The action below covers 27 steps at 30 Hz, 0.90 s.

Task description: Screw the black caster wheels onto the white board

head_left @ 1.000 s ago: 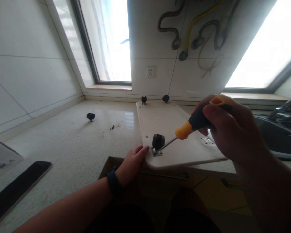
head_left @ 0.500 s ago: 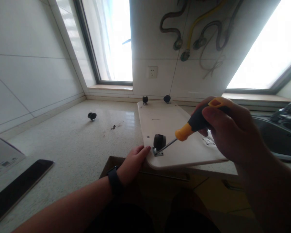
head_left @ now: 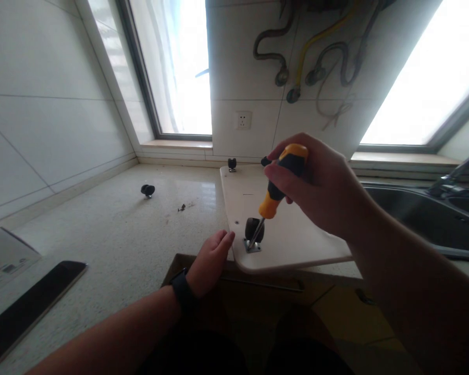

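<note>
My right hand [head_left: 320, 190] is wrapped round the orange and black handle of a screwdriver [head_left: 268, 206]. Its shaft slants down to the metal plate of a black caster wheel [head_left: 253, 228], which stands on the near left corner of a white board [head_left: 293, 242]. With fingers curled, my left hand [head_left: 212, 258] is at the board's left edge, close to that corner; part of its grip is hidden. Another caster [head_left: 232, 164] stands at the board's far left corner. A further caster [head_left: 264, 161] behind my right hand is mostly covered.
A loose caster [head_left: 147, 190] and small dark bits [head_left: 182, 207] lie on the speckled countertop [head_left: 113, 239]. At the left are a dark flat object [head_left: 35, 307] and a white box [head_left: 8, 250]. To the right is a sink [head_left: 406, 213] with a faucet [head_left: 453, 177].
My right hand has swung left and up, so the screwdriver is steeper, its tip still at the caster plate. My left thumb has drawn back slightly from the plate to the board's edge.
</note>
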Motion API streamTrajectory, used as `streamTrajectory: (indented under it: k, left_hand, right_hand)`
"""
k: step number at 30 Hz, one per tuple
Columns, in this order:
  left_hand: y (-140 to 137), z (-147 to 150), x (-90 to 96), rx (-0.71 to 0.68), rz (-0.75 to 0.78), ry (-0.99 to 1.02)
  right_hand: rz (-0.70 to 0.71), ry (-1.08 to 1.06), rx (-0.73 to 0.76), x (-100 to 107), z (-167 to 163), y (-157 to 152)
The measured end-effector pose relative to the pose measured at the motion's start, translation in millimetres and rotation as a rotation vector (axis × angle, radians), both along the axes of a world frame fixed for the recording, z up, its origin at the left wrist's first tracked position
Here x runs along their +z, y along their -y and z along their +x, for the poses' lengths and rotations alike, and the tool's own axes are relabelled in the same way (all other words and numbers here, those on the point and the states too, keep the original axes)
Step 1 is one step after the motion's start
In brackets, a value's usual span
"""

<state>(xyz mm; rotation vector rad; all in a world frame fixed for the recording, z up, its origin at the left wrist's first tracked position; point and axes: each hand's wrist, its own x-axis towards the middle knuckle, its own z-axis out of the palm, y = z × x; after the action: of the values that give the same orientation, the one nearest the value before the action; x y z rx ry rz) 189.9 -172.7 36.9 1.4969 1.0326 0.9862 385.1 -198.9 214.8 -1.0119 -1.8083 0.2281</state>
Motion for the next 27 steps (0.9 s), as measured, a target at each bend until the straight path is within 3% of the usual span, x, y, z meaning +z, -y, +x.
streamTrajectory:
  k: [5, 8, 11, 21, 27]
  left_hand:
    - [7.0, -8.2, 26.8, 0.054, 0.283, -0.040]
    - [11.3, -10.7, 45.7, -0.003, 0.482, -0.086]
    - [13.3, -8.1, 57.8, -0.049, 0.583, -0.100]
    - [10.5, 5.9, 61.6, 0.031, 0.472, -0.109]
    - [11.3, 3.4, 66.9, -0.006, 0.462, -0.088]
  right_hand:
    - [0.088, 0.139, 0.033, 9.0, -12.0, -1.8]
    - [0.039, 0.215, 0.091, 15.7, -13.2, -0.4]
    - [0.000, 0.284, 0.118, 22.3, -11.3, 1.2]
    - [0.141, 0.427, -0.062, 31.3, -18.1, 11.7]
    - [-0.061, 0.310, 0.187, 30.9, -9.6, 3.9]
